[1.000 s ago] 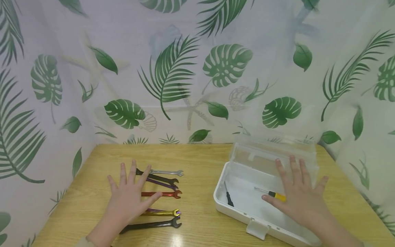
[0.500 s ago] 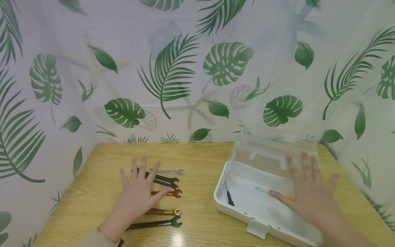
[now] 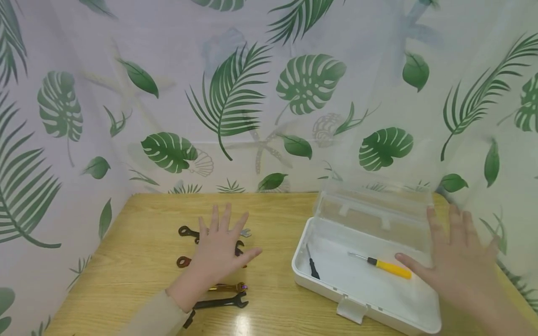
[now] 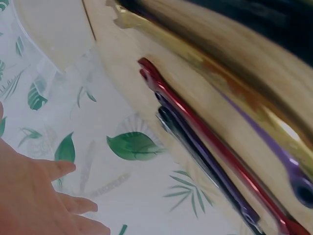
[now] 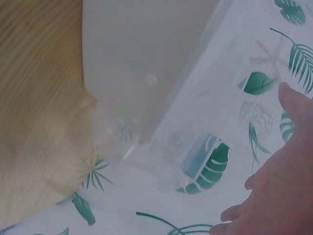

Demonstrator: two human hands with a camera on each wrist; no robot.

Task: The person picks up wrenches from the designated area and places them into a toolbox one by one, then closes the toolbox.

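Fingers spread, my left hand (image 3: 216, 254) hovers over a row of wrenches and holds nothing. Among them are a red wrench (image 4: 195, 122), a gold wrench (image 4: 205, 63) and a black wrench (image 3: 222, 302); the hand hides the middles of several. To the right, my right hand (image 3: 462, 261) is also spread with nothing in it, beside the right end of a white toolbox (image 3: 315, 288). Inside the box lie a yellow-handled screwdriver (image 3: 391, 268) and a small black screwdriver (image 3: 313, 268). Its clear lid (image 3: 361, 212) stands raised at the back.
Everything stands on a wooden table (image 3: 269, 210). A leaf-patterned curtain (image 3: 260, 93) hangs behind it and along both sides. The toolbox's front latch (image 3: 350, 309) hangs down toward the person.
Both spread hands have moved to the right. The yellow-handled screwdriver, partly covered before, now shows whole, and the left ends of some wrenches have come into sight. The tools have stayed put.
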